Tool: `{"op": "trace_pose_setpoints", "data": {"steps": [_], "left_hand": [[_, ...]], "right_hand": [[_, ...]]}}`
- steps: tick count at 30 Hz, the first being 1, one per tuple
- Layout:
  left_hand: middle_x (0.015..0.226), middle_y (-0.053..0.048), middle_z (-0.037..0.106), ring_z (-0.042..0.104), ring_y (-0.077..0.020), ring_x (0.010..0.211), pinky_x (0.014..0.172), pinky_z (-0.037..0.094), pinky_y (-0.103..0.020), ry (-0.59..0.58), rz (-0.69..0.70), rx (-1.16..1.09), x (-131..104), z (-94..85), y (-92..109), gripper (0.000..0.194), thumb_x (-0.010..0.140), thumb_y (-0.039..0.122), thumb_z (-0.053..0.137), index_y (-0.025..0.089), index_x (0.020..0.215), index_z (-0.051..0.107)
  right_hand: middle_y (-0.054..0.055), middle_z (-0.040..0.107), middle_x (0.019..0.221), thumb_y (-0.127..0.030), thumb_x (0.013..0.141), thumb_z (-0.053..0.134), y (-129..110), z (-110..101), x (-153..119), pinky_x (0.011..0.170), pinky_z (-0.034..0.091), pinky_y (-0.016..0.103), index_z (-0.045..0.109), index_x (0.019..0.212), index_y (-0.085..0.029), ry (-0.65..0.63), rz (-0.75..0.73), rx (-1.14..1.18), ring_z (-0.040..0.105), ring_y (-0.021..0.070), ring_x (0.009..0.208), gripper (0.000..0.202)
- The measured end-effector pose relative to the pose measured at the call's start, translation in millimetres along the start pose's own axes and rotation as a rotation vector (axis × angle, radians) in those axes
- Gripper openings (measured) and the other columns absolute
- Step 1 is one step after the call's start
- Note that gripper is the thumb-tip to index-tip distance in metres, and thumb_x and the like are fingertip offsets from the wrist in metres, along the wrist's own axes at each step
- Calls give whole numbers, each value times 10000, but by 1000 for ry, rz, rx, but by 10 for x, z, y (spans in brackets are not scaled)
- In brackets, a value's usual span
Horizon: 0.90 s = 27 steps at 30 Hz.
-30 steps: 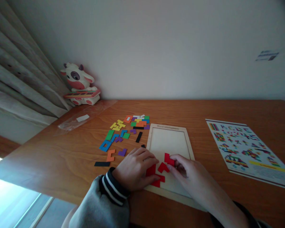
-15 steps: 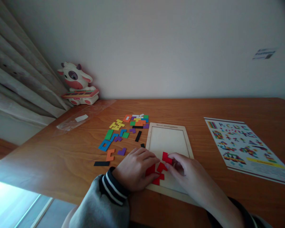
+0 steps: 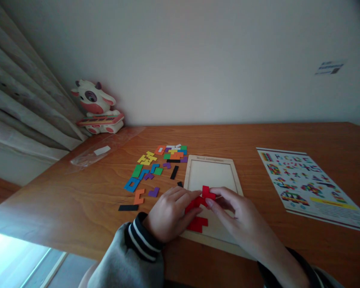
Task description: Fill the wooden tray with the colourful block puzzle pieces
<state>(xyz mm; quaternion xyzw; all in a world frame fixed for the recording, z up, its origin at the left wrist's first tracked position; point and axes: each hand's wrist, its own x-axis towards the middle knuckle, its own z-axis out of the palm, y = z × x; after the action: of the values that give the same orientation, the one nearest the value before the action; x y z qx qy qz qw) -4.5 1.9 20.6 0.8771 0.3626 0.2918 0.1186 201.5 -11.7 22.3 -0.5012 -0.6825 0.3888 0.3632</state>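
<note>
A wooden puzzle board with a pale inner panel lies on the table in front of me. My right hand pinches a red puzzle piece between thumb and fingertips, above the board. From the left side, my left hand closes thumb and fingers around another red puzzle piece, partly hidden by the fingers. The two pieces meet or overlap; whether they touch is unclear. Below them, a flat red piece lies on the board's lower left, partly under my left thumb.
Loose coloured puzzle pieces spread left of the board, among them a blue one, an orange one and a black bar. A printed pattern sheet lies right. Behind are a clear plastic bag and a cow toy.
My right hand has moved slightly left and up, bringing its red piece against or over the one by my left fingers. That second piece has shifted up and left, away from the lower one.
</note>
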Motion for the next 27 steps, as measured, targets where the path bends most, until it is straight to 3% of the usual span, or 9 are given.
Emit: {"op": "trace_pose_setpoints", "data": {"steps": [4, 8, 11, 13, 19, 22, 27], "left_hand": [[849, -20, 712, 671, -137, 767, 724, 546, -236, 164, -153, -159, 5, -7, 84, 163, 889, 202, 650, 183, 1050, 661], [779, 0, 705, 658, -114, 691, 672, 547, -204, 221, -230, -215, 21, -12, 104, 98, 829, 142, 688, 168, 922, 673], [765, 3, 704, 659, -113, 685, 668, 551, -203, 218, -265, -240, 29, 1, 94, 84, 823, 136, 688, 166, 901, 674], [780, 1, 713, 672, -111, 693, 672, 559, -195, 199, -286, -306, 25, 15, 91, 93, 830, 154, 694, 164, 920, 671], [841, -18, 727, 707, -121, 739, 697, 582, -200, 144, -336, -490, -25, 63, 94, 155, 841, 221, 712, 155, 959, 636], [857, -15, 725, 698, -126, 759, 716, 575, -220, 135, -308, -399, -26, 68, 73, 172, 863, 243, 694, 170, 1005, 631], [925, -40, 713, 665, -177, 851, 784, 543, -301, 51, -161, -49, 9, 52, 29, 118, 919, 208, 582, 195, 1019, 643]], "right_hand": [[74, 737, 936, -450, 920, 543, -57, -26, -9, 778, 564, 330, 603, 1118, -211, 55, 37, 81, 706, 200, 844, 317], [43, 722, 897, -414, 928, 530, -12, -49, 15, 744, 552, 328, 493, 1275, -231, 164, -7, 26, 694, 185, 784, 393], [60, 712, 936, -340, 943, 488, 15, -52, 24, 749, 539, 323, 620, 1029, -228, 101, -51, -83, 680, 189, 831, 194], [68, 705, 966, -288, 940, 477, -7, -40, 16, 783, 531, 324, 644, 936, -218, 49, -79, -115, 671, 193, 880, 181], [35, 704, 955, -323, 938, 526, -124, 0, -11, 753, 527, 272, 648, 1025, -215, -72, -59, -3, 667, 162, 840, 184], [30, 717, 904, -352, 935, 524, -78, -9, 9, 740, 517, 281, 667, 962, -216, -20, -24, -49, 672, 169, 809, 199], [54, 730, 888, -369, 923, 502, 72, -7, 36, 721, 511, 333, 694, 936, -210, 18, 49, -234, 674, 210, 784, 249]]}}
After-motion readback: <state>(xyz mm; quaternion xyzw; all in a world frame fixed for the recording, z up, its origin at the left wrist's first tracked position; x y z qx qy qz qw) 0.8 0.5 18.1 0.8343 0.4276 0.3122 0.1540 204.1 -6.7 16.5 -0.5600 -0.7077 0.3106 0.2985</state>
